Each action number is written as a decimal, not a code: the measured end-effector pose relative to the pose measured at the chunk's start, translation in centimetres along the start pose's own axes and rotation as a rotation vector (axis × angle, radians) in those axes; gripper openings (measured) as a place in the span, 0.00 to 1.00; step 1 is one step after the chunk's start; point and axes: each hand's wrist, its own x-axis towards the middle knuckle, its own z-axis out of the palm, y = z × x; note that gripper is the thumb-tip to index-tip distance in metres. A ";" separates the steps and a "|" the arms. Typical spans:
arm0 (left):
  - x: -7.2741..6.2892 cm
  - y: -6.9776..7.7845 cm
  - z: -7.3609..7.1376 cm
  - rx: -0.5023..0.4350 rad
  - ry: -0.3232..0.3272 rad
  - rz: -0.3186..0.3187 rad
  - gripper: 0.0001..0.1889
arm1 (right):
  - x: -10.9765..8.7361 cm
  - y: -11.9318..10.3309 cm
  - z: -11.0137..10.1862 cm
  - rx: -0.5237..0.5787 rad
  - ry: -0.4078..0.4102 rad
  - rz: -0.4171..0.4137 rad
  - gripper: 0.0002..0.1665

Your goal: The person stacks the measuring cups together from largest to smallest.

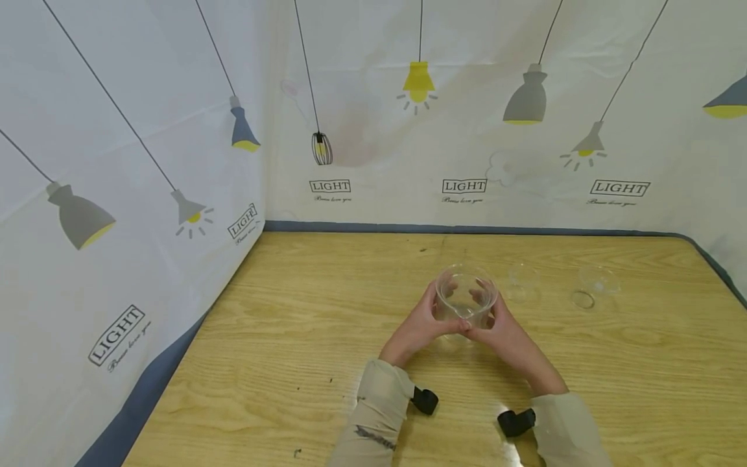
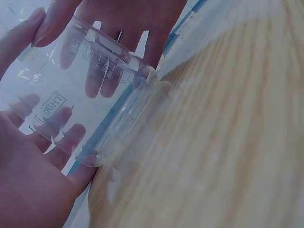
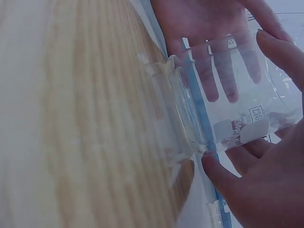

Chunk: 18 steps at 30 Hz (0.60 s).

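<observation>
Forearms angled inward, the left hand (image 1: pixel 423 322) and right hand (image 1: pixel 506 332) grip a clear beaker (image 1: pixel 465 297) from both sides, thumbs meeting in front. It's upright, on or just over the desk (image 1: pixel 292 311); contents indistinct.

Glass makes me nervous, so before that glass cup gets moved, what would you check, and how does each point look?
1. Left hand holding the glass cup: ok.
2. Right hand holding its opposite side: ok.
3. Cup upright: ok.
4. Cup's base touching the table: cannot tell; see-through glass and reflections blur it.
5. Other glass pieces, on the right, apart from the cup: ok.
</observation>
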 end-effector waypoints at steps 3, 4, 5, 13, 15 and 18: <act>0.0 -0.1 0.0 -0.007 0.003 0.005 0.46 | 0.0 0.1 0.0 -0.007 -0.002 -0.003 0.54; 0.0 -0.2 0.0 -0.010 0.005 0.006 0.46 | 0.0 0.1 0.0 -0.010 -0.002 -0.003 0.54; 0.0 -0.2 0.1 -0.012 0.010 0.008 0.46 | 0.0 0.1 0.0 -0.012 -0.002 -0.003 0.54; 0.1 -0.5 0.2 -0.055 0.015 0.011 0.46 | 0.0 0.3 -0.2 -0.048 -0.001 0.007 0.54; 0.0 -0.4 0.1 -0.053 0.013 0.014 0.46 | 0.0 0.3 -0.2 -0.051 0.001 0.008 0.54; -0.1 -0.4 0.1 -0.035 0.022 0.016 0.46 | 0.0 0.2 -0.3 -0.055 0.001 0.012 0.54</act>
